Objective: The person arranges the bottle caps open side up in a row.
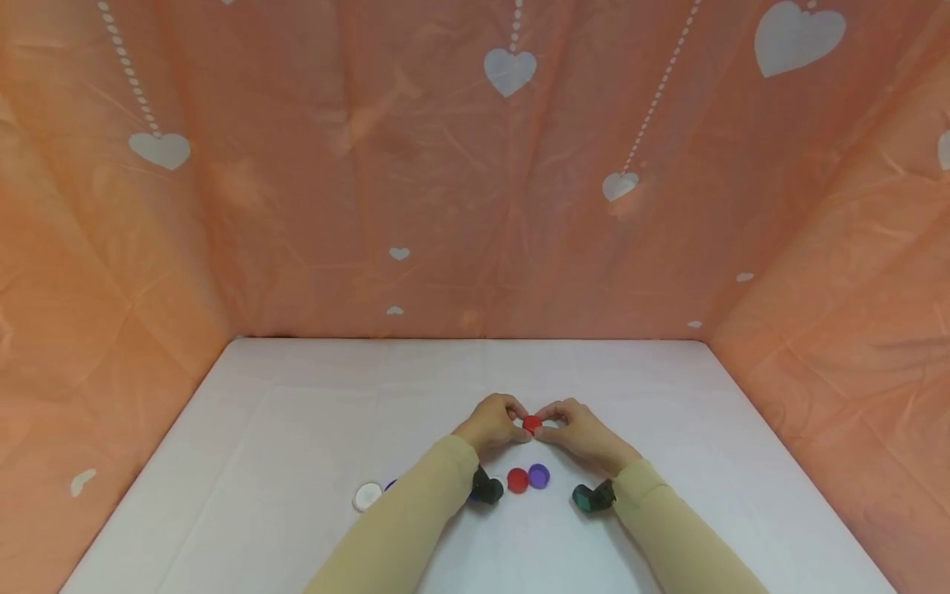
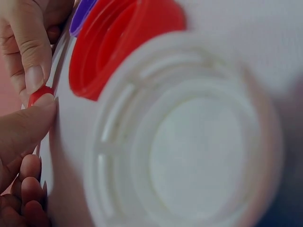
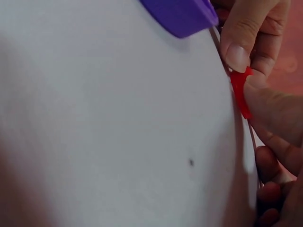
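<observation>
Thumb and fingertips of my left hand (image 1: 491, 422) pinch one side of a small red bottle cap (image 1: 531, 423). From the other side my right hand (image 1: 586, 431) pinches the same cap. Fingertips cover most of it in the left wrist view, while a strip of red edge (image 3: 240, 92) shows between the thumbs in the right wrist view. Closer to me on the white table lie a second red cap (image 1: 517, 480) and a purple cap (image 1: 538, 476). A white cap (image 2: 199, 151) with a ringed inside looms large in the left wrist view.
Another white cap (image 1: 367, 496) lies left of my left sleeve (image 1: 416, 520), which partly hides a dark blue cap (image 1: 389, 485). Black wrist cameras (image 1: 486, 487) hang below both wrists. Orange cloth (image 1: 445, 206) with white hearts walls the white table (image 1: 312, 412) at the back and sides.
</observation>
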